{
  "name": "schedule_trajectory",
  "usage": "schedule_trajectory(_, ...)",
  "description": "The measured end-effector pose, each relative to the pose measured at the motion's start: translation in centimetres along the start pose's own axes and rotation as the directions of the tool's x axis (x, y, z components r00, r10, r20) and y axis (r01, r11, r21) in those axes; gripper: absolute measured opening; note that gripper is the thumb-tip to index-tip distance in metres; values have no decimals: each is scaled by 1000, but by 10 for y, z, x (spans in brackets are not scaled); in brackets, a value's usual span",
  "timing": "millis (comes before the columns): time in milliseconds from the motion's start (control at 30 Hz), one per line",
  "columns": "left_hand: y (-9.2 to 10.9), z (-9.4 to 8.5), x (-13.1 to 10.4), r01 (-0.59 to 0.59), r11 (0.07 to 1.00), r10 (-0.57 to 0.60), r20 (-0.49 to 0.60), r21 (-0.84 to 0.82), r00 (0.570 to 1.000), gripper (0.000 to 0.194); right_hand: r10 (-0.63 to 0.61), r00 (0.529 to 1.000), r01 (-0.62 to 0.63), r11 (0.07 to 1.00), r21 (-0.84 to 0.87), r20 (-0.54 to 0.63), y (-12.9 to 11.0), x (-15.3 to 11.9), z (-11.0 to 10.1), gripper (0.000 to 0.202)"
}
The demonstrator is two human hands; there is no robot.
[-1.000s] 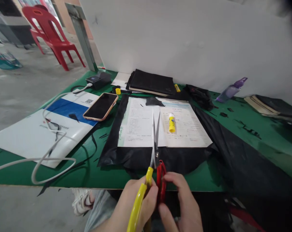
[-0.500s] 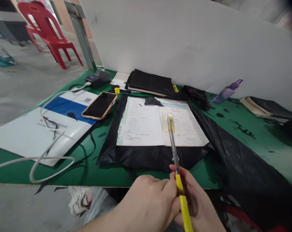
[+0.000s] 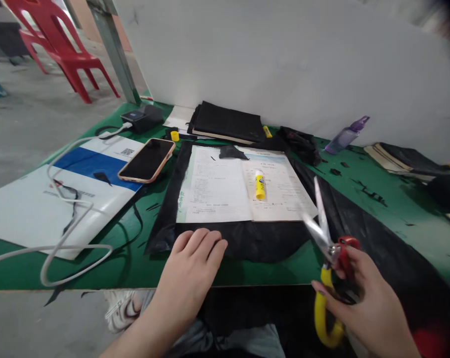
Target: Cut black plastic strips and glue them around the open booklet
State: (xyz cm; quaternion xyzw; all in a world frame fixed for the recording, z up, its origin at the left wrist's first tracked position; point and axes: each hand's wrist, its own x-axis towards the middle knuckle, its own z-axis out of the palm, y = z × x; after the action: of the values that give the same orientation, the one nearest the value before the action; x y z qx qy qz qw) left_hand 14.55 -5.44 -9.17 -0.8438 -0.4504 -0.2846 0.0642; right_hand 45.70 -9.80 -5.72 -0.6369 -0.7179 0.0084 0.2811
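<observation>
Head view: looking down over a green table [image 3: 280, 278]; the open book [image 3: 217, 194] is marking the clock's centre, with twelve pointing away from the person.
Right hand [image 3: 374, 303]: grasping the scissors [image 3: 332, 253] at four o'clock — the thumb is lying against the yellow loop, the fingers are curling about the red one.
Scissors: spreading their blades in a narrow V, tips pointing towards eleven; one blade is blurring, and I cannot tell whether either is touching anything.
Left hand [image 3: 193, 271]: resting at seven o'clock, fingertips bending over the near edge of the black sheet [image 3: 254, 243]; palm and thumb are hiding, so I cannot tell whether it is pinching the sheet.
Black sheet: lying under the book and showing beyond its near and left edges.
Book: lying flat, a black scrap [image 3: 232, 152] resting across its top edge at twelve.
Glue stick [image 3: 260, 186]: lying on the right-hand page, its white tip pointing to twelve.
Nine to ten o'clock: a phone [image 3: 147, 160] is lying partly over a white-and-blue folder [image 3: 23, 204], and a white cable [image 3: 79, 246] is looping across the folder.
Ten o'clock: a black charger [image 3: 144, 118] and a yellow cap [image 3: 175, 135] are sitting on the table; farther off, a red chair [image 3: 73, 54] is standing on the floor.
Twelve o'clock: a black-covered book [image 3: 226, 122] is lying near the white panel [image 3: 284, 54].
Two o'clock: a purple bottle [image 3: 344, 136] is tilting.
</observation>
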Motion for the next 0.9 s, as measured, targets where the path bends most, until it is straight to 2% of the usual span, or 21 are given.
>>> schedule_trajectory(67,-3,-1,-3,-2,1000,2,-9,3,1000,20,-76,997,75,983,-169,3,10,-1,-5,44)
schedule_trajectory(133,-7,-1,-6,9,1000,-9,-30,-8,1000,19,-191,979,205,947,-250,78,20,-1,-9,40)
schedule_trajectory(200,-10,0,-10,18,1000,-19,-59,-26,998,18,-296,936,341,898,-280,189,27,0,-10,41)
schedule_trajectory(300,-11,1,-14,17,998,-24,-134,-54,991,14,-376,881,454,843,-289,287,28,0,-7,46)
schedule_trajectory(400,-9,2,-17,29,997,-42,-199,-71,979,12,-420,854,503,817,-281,306,20,1,1,46)
schedule_trajectory(600,-2,1,-20,58,992,-79,-206,-108,975,18,-495,813,574,771,-277,306,0,10,12,41)
schedule_trajectory(700,2,2,-21,84,989,-113,-252,-123,961,14,-508,810,580,767,-274,294,-9,15,15,37)
schedule_trajectory(900,6,5,-25,124,987,-149,-275,-105,950,12,-536,801,595,761,-260,266,-20,21,25,36)
